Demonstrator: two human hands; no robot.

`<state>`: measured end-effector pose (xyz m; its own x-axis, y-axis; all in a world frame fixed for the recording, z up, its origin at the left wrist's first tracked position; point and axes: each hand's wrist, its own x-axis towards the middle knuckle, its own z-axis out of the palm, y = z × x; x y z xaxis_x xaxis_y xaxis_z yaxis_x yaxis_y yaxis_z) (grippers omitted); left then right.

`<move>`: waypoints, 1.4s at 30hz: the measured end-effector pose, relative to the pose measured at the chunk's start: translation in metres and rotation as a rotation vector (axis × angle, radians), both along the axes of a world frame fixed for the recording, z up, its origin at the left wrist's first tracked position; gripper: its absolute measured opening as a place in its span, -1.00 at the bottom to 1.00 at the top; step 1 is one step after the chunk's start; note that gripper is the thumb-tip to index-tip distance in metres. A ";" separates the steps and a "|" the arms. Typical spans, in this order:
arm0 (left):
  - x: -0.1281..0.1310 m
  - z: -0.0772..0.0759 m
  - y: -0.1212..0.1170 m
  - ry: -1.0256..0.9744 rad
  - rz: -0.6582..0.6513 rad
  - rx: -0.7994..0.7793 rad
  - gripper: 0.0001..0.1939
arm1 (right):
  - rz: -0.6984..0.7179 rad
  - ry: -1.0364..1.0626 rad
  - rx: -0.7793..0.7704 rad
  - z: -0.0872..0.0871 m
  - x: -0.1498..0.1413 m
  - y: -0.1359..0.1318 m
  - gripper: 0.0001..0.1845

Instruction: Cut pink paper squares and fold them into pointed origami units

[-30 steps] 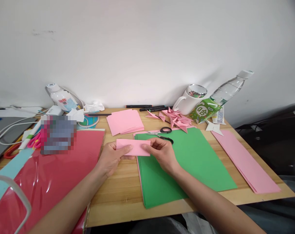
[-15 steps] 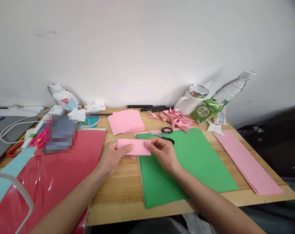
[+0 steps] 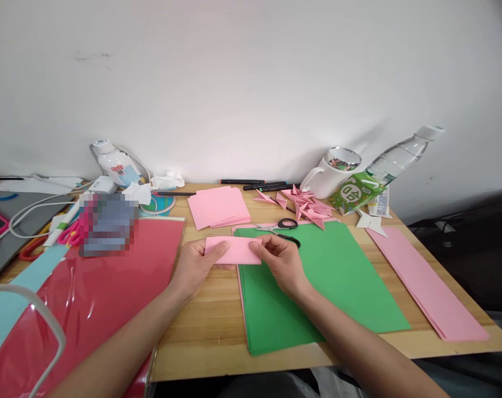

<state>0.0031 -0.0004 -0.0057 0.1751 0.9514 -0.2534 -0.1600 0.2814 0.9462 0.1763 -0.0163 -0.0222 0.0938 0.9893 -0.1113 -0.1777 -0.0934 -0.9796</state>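
Observation:
Both hands hold a small pink paper rectangle, which looks folded, above the wooden desk. My left hand pinches its left end, thumb on the front and fingers behind. On the right end, my right hand grips it between thumb and curled fingers. Beneath the right hand lies a stack of green paper. Black-handled scissors rest at its far edge, partly hidden by that hand. Behind the hands is a pile of pink paper squares, with several pointed pink folded-paper pieces to its right.
A white mug, a green carton and a tilted clear bottle stand at the back right. Long pink strips lie along the right side. Red sheets in plastic cover the left. Markers lie by the wall.
The whole view has shifted slightly, so things appear a little further right. Both hands keep their hold on the pink paper, whose top edge now bows slightly.

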 end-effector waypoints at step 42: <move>0.000 0.003 0.002 0.020 0.017 -0.033 -0.62 | -0.017 0.002 -0.012 0.007 0.000 -0.001 -0.57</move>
